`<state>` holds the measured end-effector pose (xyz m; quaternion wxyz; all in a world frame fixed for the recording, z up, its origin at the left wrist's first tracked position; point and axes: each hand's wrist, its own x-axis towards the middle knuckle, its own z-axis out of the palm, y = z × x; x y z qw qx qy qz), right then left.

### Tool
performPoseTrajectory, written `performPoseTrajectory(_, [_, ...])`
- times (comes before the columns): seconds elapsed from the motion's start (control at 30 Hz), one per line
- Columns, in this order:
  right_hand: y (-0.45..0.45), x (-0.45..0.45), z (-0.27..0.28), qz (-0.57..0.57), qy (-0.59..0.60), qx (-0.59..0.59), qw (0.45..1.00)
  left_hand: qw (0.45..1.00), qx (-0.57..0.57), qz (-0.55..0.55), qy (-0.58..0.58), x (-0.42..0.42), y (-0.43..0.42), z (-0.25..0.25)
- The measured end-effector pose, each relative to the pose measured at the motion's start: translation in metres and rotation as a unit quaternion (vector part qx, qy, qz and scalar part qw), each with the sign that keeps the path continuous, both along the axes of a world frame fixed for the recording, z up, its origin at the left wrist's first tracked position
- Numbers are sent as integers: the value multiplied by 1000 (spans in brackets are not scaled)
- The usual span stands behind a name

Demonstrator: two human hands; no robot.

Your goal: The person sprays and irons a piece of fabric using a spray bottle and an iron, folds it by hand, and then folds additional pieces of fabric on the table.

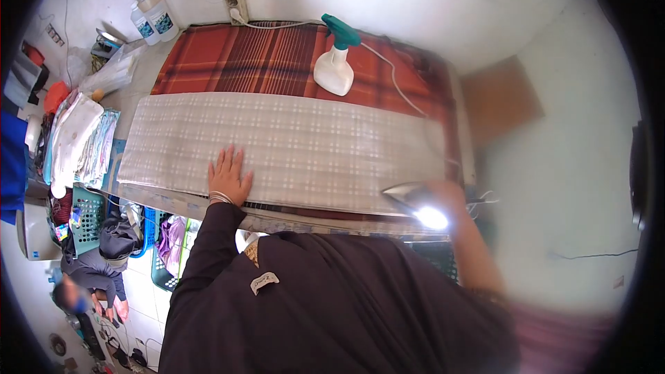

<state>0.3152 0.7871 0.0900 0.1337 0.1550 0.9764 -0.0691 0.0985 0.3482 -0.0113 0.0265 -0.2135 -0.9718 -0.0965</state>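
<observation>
We have our left hand (230,179) palm down on the pale checked cloth (173,145), near its front edge, fingers spread and gripping nothing, with thin bangles at the wrist. Our right hand (449,199) grips the iron (404,192), its fingers closed at the handle, though blur hides how each one sits. The iron is at the cloth's front right corner, its pointed tip toward the left and over the cloth; we cannot tell whether its sole touches. A bright glare lies just beside it. The cloth stretches, long and flat, across the front of the desk (142,77), over a red plaid cover (222,62). On that cover, behind the checked cloth, a white spray bottle (334,71) with a green head stands upright. From a socket strip (234,0) on the wall, a white cord (395,73) passes behind the bottle's head and off toward the right. Two white bottles (158,19) stand together beyond the back left corner of the cover, and to the left we see a stack of folded clothes (76,138). Below are a green basket (89,218) and, well apart from our hands, another person (90,277) low near the floor.
</observation>
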Motion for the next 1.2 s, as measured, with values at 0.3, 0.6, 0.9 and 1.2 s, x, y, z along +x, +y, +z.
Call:
performPoseTrajectory(0.3, [5,-40,14,-222,86,43,970,1000,20,5,17,3,2,3])
performPoseTrajectory(0.6, [21,-44,32,-191,38,-16,981,999,8,46,13,6,2,1])
performPoseTrajectory(0.9, [21,9,7,-218,134,86,963,996,60,42,44,1,-4,-10])
performPoseTrajectory(1.2, [-48,-86,17,119,33,-38,992,996,56,44,46,1,-3,-10])
